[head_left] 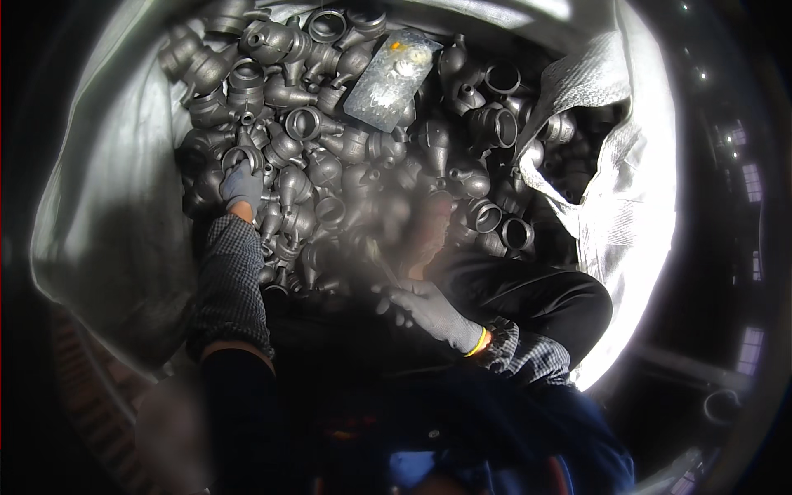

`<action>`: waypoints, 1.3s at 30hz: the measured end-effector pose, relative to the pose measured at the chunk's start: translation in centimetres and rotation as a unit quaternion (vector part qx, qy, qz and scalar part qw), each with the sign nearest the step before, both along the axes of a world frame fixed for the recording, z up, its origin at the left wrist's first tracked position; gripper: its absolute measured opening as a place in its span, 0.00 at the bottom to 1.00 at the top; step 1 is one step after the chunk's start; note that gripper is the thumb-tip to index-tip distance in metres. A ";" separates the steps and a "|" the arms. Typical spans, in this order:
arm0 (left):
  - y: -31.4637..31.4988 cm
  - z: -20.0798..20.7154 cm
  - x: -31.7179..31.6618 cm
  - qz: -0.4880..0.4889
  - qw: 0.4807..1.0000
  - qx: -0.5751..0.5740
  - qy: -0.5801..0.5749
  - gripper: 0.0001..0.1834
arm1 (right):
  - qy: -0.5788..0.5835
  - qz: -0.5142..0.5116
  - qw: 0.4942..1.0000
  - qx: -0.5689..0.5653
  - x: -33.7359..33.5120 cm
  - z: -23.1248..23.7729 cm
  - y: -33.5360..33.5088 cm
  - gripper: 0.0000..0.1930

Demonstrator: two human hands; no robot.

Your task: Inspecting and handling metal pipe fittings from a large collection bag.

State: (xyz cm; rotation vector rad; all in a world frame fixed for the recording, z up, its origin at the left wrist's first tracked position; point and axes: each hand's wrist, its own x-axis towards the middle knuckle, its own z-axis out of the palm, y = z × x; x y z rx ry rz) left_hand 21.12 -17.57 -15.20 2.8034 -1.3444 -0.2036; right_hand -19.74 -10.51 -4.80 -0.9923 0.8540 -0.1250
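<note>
Gripping a ringed fitting (245, 150) in left hand (242, 186) lower-left of the metal plate (381, 92), half-curling right hand (436, 313) below it (cannot tell around what), leaving many castings (324, 170) loose.

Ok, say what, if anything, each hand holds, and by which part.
The left hand is at the open rim of a grey metal fitting, grip unclear; the right hand seems to hold a thin, blurred tool by its near end.

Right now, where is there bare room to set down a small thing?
Best seems the flat grey plate: its near end looks bare, bordered by metal fittings. Elsewhere fittings crowd the white bag, including around the left hand.
</note>
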 end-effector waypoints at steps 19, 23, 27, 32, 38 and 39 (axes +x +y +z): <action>5.4 5.7 -9.5 -0.159 0.921 -0.096 0.342 0.15 | -0.061 -0.111 0.986 -0.105 -0.2 -1.7 -0.8 0.13; 7.1 8.1 -11.5 -0.141 0.918 -0.160 0.334 0.12 | -0.097 -0.145 0.981 -0.091 0.1 -3.1 -1.0 0.13; 8.6 10.9 -13.8 -0.156 0.869 -0.169 0.439 0.12 | -0.143 -0.162 0.974 -0.060 0.1 -3.3 -1.8 0.14; 9.8 13.8 -17.1 -0.246 0.839 -0.191 0.446 0.14 | -0.102 -0.139 0.985 -0.030 0.6 -1.8 -1.9 0.13; 13.1 15.0 -17.0 -0.040 0.709 -0.394 0.583 0.18 | -0.123 -0.194 0.973 0.024 0.4 0.5 -1.2 0.10; 13.8 14.8 -16.7 -0.018 0.652 -0.493 0.576 0.18 | -0.136 -0.198 0.970 0.043 0.4 0.7 -1.1 0.11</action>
